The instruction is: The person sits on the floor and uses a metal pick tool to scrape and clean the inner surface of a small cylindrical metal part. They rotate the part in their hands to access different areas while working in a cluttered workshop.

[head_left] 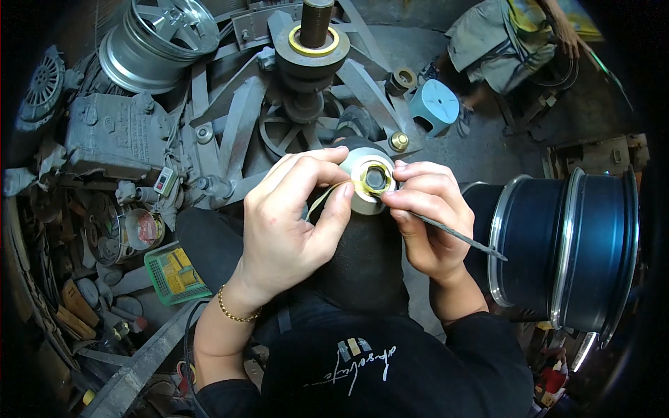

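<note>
Pinching fingers [346,189] closed around round hub part [369,182]

My left hand [289,216] covers the near side of the round metal piece [368,182], my right hand [425,216] swallows the upper part of the thin pick [463,240], and the seated person [509,38] is cut off by the top edge.

A dark wheel rim [564,251] crowds the right hand [428,216]; cluttered machine parts [115,136] block the left; open floor [481,150] lies ahead-right.
</note>
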{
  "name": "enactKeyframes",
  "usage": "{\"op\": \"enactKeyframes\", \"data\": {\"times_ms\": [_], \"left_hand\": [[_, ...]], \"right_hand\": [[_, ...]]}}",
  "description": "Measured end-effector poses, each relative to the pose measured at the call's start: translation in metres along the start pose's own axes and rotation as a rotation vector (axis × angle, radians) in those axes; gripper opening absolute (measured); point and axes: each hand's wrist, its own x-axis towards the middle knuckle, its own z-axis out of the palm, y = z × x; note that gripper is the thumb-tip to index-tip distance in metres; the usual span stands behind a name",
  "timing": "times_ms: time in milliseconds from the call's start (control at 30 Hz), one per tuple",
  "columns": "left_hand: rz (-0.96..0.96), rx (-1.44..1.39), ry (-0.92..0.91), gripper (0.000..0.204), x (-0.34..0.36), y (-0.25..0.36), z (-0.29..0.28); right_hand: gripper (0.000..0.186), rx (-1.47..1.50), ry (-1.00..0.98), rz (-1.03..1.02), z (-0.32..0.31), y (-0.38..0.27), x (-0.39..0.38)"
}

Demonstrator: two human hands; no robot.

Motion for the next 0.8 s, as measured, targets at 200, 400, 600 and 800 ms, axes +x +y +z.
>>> {"op": "enactKeyframes", "data": {"times_ms": [200,400,600,800], "left_hand": [[0.012,0.043,-0.017,0.011,0.002,0.002,-0.002],[-0.052,0.051,-0.062,0.010,0.003,0.006,-0.006],[-0.085,0.014,-0.071,0.009,0.004,0.007,-0.005],[-0.011,0.044,-0.136,0.008,0.012,0.004,-0.012]], "right_hand": [[0.023,-0.048,0.000,-0.029,0.001,-0.001,0.001],[0.022,-0.008,-0.072,-0.024,-0.009,0.003,0.004],[0.022,0.043,-0.087,0.007,-0.013,0.004,0.008],[0.023,0.098,-0.030,0.028,-0.008,0.004,0.002]]}}
